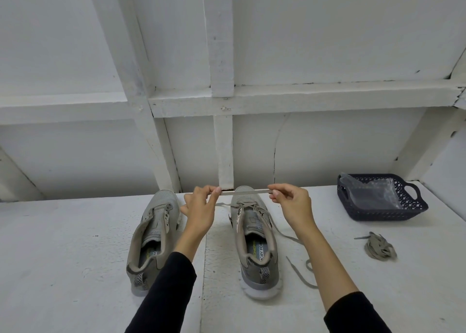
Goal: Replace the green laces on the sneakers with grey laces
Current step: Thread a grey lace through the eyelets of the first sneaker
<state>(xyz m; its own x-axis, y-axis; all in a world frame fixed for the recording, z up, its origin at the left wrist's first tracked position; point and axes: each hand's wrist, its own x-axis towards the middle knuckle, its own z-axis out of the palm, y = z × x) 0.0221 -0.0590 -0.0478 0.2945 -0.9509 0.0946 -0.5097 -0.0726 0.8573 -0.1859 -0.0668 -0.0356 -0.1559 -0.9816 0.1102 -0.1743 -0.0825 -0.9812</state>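
Left hand (199, 209): raised above the gap between the two sneakers, thumb and forefinger pinching one end of the grey lace (244, 193).
Right hand (290, 203): pinches the other end; the lace runs taut and level between both hands.
Right sneaker (254, 242): directly below the lace, partly laced, loose ends trailing right.
Left sneaker (151, 239): unlaced, beside the left wrist.
Bundled lace (380, 246): on the table, well right of the hands.
Basket (378, 196): far right.

Sneakers: left sneaker (153, 237) and right sneaker (254, 244) grey-beige knit, white soles, chevron-striped heel tabs, yellow-green insole print. Lace (245, 192) pale grey. Right of the right sneaker: bundled laces (380, 245) grey-green; basket (385, 210) dark navy, lattice pattern. Sleeves (171, 292) black. Table (63, 244) white.
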